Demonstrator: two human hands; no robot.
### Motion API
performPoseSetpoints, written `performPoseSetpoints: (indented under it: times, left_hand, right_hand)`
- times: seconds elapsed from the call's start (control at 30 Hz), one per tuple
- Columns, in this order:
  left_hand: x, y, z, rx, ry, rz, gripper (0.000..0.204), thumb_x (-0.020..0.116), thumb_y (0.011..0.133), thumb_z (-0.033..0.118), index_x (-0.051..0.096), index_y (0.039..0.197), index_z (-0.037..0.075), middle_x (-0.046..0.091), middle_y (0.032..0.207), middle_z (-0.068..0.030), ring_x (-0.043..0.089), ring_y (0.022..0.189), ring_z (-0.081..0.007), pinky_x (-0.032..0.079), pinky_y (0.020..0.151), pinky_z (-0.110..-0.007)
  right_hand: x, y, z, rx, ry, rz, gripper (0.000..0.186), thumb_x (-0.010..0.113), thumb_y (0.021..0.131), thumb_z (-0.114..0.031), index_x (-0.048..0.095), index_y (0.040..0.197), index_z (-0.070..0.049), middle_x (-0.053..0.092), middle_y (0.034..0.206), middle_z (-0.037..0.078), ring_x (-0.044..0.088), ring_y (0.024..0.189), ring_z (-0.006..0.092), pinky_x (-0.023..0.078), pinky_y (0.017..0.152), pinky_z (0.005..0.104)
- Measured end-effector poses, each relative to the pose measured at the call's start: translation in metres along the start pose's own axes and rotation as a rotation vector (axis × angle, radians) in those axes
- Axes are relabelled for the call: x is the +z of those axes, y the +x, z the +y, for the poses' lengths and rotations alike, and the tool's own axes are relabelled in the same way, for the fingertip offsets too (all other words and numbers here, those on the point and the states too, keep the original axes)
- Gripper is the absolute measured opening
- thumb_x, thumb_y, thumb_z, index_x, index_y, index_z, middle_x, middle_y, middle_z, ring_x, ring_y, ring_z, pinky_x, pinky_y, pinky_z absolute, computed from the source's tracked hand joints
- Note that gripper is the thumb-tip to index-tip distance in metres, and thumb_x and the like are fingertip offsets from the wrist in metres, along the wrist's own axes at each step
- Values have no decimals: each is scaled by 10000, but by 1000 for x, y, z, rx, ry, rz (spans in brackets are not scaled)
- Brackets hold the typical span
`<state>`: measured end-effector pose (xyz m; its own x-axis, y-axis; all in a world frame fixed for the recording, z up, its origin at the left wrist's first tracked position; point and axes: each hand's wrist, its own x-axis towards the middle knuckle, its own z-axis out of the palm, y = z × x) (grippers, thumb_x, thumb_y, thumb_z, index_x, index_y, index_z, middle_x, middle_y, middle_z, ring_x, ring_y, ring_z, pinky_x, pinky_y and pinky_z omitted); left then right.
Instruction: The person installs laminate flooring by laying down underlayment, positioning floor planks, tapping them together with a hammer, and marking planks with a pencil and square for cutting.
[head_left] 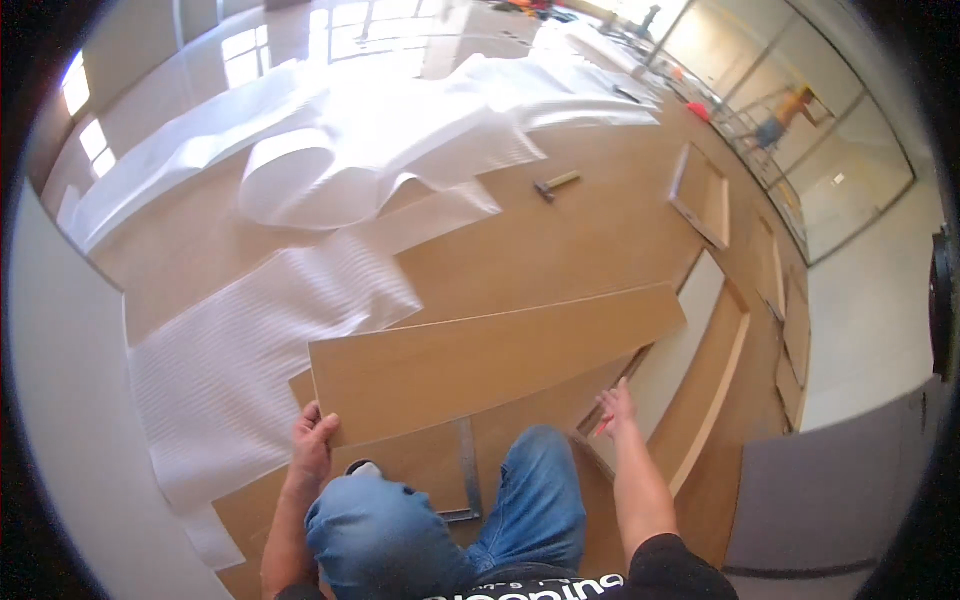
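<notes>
A long, flat brown board [490, 362] lies slanted in front of my knees. My left hand [314, 442] is closed on its left end, with the thumb on top. Near the board's right end, my right hand [619, 402] is partly closed around a small red object [602, 428], too small to name. Just beyond that hand, a long wooden frame [712, 400] rests on the floor with a pale strip [665, 375] along its near side. By my knees is a grey metal L-shaped bar [469, 462], partly hidden by my leg.
White foam sheeting [275, 350] spreads across the left and far floor. A hammer [556, 187] lies on brown sheeting ahead. Smaller wooden frames [703, 195] lie along the right wall, beside a grey panel [830, 500]. Another person [785, 118] is behind the glass partition.
</notes>
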<state>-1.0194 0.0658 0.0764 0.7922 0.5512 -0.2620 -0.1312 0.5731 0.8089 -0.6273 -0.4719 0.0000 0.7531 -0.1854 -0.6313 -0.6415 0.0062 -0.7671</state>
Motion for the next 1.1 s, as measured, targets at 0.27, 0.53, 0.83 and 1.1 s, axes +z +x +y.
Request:
performPoseSetpoints:
  times: [0.27, 0.53, 0.83, 1.1]
  left_hand:
    - [-136, -48, 97, -206, 46, 359, 480, 614, 989, 169, 550, 1450, 51, 684, 1217, -24, 647, 1041, -116, 560, 858, -323]
    - [-226, -168, 60, 290, -742, 556, 598, 578, 1027, 442, 507, 1495, 78, 611, 1443, -85, 598, 1296, -254, 491, 1097, -439]
    - [-297, -114, -7, 416, -797, 1108, 545, 686, 1006, 398, 533, 1424, 84, 616, 1375, -68, 589, 1259, -284, 506, 1069, -482]
    - [-375, -138, -9, 351, -691, 1321, 755, 610, 1012, 553, 422, 1524, 31, 514, 1521, -131, 505, 1379, -332, 413, 1153, -536]
  right_hand:
    - [161, -16, 43, 267, -53, -402, 498, 619, 992, -556, 641, 1275, -147, 746, 1094, 28, 608, 585, 126, 497, 459, 422]
    - [247, -63, 113, 194, -18, -774, 286, 612, 1057, -382, 703, 1120, -118, 753, 1026, -12, 449, 509, 97, 281, 404, 221]
    - [342, -105, 219, 542, -85, -898, 266, 648, 1035, -411, 671, 1054, -148, 693, 1043, -58, 494, 689, 73, 327, 484, 230]
    - [381, -216, 259, 755, -199, -773, 342, 645, 1024, -469, 621, 969, -132, 659, 939, -22, 429, 604, 123, 345, 488, 257]
